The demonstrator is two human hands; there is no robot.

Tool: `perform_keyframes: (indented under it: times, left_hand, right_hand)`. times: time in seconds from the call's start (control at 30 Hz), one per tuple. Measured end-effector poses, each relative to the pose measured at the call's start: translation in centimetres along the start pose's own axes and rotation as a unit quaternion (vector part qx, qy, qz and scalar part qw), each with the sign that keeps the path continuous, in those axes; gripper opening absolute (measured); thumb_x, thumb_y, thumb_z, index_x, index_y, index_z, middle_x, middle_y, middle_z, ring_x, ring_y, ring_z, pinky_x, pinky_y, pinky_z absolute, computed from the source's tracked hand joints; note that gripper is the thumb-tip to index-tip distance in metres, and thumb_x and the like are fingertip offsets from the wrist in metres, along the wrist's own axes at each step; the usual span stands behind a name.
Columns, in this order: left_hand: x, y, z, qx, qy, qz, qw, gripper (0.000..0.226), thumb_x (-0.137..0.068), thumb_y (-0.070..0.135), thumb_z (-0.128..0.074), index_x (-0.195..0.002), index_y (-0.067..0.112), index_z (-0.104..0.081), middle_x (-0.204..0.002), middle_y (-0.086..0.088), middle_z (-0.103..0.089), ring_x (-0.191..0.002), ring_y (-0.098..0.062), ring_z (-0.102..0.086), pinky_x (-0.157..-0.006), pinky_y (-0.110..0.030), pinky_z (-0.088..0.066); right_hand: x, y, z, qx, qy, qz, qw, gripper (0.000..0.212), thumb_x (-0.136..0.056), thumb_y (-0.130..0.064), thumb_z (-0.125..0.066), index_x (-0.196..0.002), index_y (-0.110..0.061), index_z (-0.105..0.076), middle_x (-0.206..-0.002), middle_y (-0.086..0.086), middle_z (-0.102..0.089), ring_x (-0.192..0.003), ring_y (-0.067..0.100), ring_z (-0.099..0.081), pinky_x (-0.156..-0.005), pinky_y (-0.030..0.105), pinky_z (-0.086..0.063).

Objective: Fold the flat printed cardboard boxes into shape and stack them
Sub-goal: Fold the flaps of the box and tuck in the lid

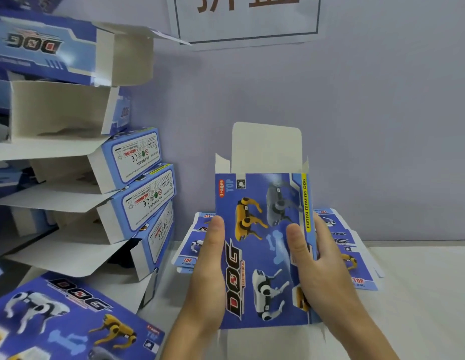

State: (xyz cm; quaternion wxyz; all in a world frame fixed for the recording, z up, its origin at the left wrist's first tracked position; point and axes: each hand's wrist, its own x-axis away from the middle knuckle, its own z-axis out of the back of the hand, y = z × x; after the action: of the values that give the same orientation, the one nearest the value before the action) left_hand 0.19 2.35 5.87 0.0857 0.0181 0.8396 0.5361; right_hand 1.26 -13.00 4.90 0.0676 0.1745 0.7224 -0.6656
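Observation:
I hold a blue printed cardboard box (262,245) with robot dogs and the word DOG upright above the table. Its white top flap (266,146) stands open at the far end. My left hand (208,271) grips the box's left edge, thumb on the front face. My right hand (322,268) grips the right edge, thumb pressed on the front. Behind the box lies a pile of flat printed boxes (356,263) on the white table. At the left rises a stack of folded boxes (137,178) with open flaps.
A folded blue box (70,318) lies face up at the lower left. The lilac wall (356,126) stands close behind, with a paper sign (247,19) on it. The white table (421,307) extends to the right.

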Motion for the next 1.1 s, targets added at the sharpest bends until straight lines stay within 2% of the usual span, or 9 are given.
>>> perform_keyframes:
  times: [0.2, 0.33, 0.47, 0.53, 0.6, 0.7, 0.83, 0.97, 1.1]
  left_hand:
    - [0.2, 2.4, -0.8, -0.047, -0.033, -0.026, 0.998, 0.056, -0.081, 0.047, -0.069, -0.127, 0.015, -0.063, -0.117, -0.014, -0.072, -0.106, -0.035, -0.07, -0.095, -0.051, -0.055]
    - [-0.5, 3.7, -2.6, -0.056, -0.005, -0.075, 0.996, 0.084, -0.074, 0.076, -0.063, -0.141, 0.027, -0.053, -0.139, -0.003, -0.061, -0.124, -0.027, -0.061, -0.102, -0.052, -0.051]
    - [-0.6, 2.5, -2.7, -0.031, 0.043, -0.156, 0.986, 0.067, -0.076, 0.07, -0.059, -0.13, 0.031, -0.058, -0.116, 0.001, -0.073, -0.101, -0.019, -0.073, -0.073, -0.035, -0.062]
    - [-1.0, 2.1, -2.4, -0.047, 0.08, -0.212, 0.973, 0.047, -0.085, 0.068, -0.054, -0.116, 0.035, -0.061, -0.109, 0.008, -0.074, -0.102, -0.013, -0.071, -0.077, -0.03, -0.059]
    - [-1.3, 2.2, -2.5, -0.084, 0.098, -0.261, 0.957, 0.038, -0.092, 0.066, -0.043, -0.115, 0.04, -0.057, -0.108, 0.023, -0.071, -0.106, 0.002, -0.066, -0.087, -0.021, -0.053]
    - [-1.1, 2.4, -2.6, -0.14, 0.084, -0.307, 0.938, 0.051, -0.092, 0.066, -0.033, -0.132, 0.037, -0.047, -0.113, 0.036, -0.063, -0.113, 0.012, -0.057, -0.088, -0.011, -0.049]
    - [-0.6, 2.8, -3.1, -0.147, -0.01, -0.299, 0.943, 0.059, -0.088, 0.064, -0.036, -0.144, 0.046, -0.034, -0.128, 0.029, -0.06, -0.119, 0.003, -0.06, -0.094, -0.025, -0.054]
    - [0.0, 3.3, -4.2, -0.155, -0.022, -0.292, 0.944, 0.047, -0.085, 0.068, -0.036, -0.132, 0.069, -0.035, -0.141, 0.03, -0.05, -0.133, -0.005, -0.05, -0.109, -0.048, -0.043]
    - [0.3, 3.3, -4.6, -0.159, -0.016, -0.286, 0.945, 0.035, -0.09, 0.065, -0.033, -0.121, 0.08, -0.028, -0.129, 0.052, -0.043, -0.128, 0.011, -0.048, -0.11, -0.043, -0.044]
  right_hand:
    - [0.0, -0.3, 0.6, 0.002, 0.028, 0.016, 0.999, 0.049, -0.061, -0.07, -0.057, -0.106, -0.059, -0.045, -0.084, -0.021, -0.073, -0.074, 0.007, -0.075, -0.046, 0.018, -0.053]
    - [0.0, -0.4, 0.4, 0.013, -0.008, 0.013, 1.0, 0.049, -0.061, -0.071, -0.057, -0.107, -0.065, -0.041, -0.088, -0.027, -0.07, -0.08, 0.004, -0.074, -0.05, 0.019, -0.055]
    - [0.0, -0.4, 0.9, 0.033, -0.038, 0.009, 0.999, 0.035, -0.061, -0.071, -0.055, -0.093, -0.08, -0.044, -0.092, -0.034, -0.067, -0.083, 0.003, -0.074, -0.055, 0.018, -0.056]
    - [0.4, -0.8, 1.2, 0.011, -0.058, -0.004, 0.998, 0.027, -0.067, -0.073, -0.06, -0.089, -0.082, -0.048, -0.099, -0.032, -0.068, -0.088, 0.004, -0.074, -0.06, 0.019, -0.058]
    - [-0.3, -1.6, 0.9, 0.005, -0.071, -0.008, 0.997, 0.017, -0.086, -0.067, -0.06, -0.102, -0.06, -0.062, -0.094, -0.021, -0.074, -0.083, 0.0, -0.072, -0.061, 0.01, -0.053]
    - [0.0, -2.1, 2.1, 0.044, -0.065, 0.056, 0.995, 0.028, -0.105, -0.026, -0.047, -0.082, -0.014, -0.057, -0.063, -0.001, -0.066, -0.068, 0.011, -0.067, -0.051, 0.002, -0.042]
    - [0.5, -3.3, 2.1, -0.02, -0.049, 0.086, 0.995, 0.049, -0.083, -0.057, -0.056, -0.129, -0.042, -0.05, -0.119, -0.003, -0.069, -0.101, 0.017, -0.072, -0.081, 0.04, -0.059]
    - [0.5, -4.6, 2.2, -0.01, -0.035, 0.169, 0.985, 0.062, -0.079, -0.057, -0.054, -0.139, -0.052, -0.039, -0.118, -0.011, -0.069, -0.102, 0.014, -0.072, -0.07, 0.027, -0.06]
    - [0.6, -4.2, 2.2, -0.013, -0.03, 0.171, 0.985, 0.062, -0.085, -0.054, -0.049, -0.145, -0.048, -0.036, -0.127, -0.015, -0.066, -0.114, 0.009, -0.066, -0.08, 0.025, -0.059]
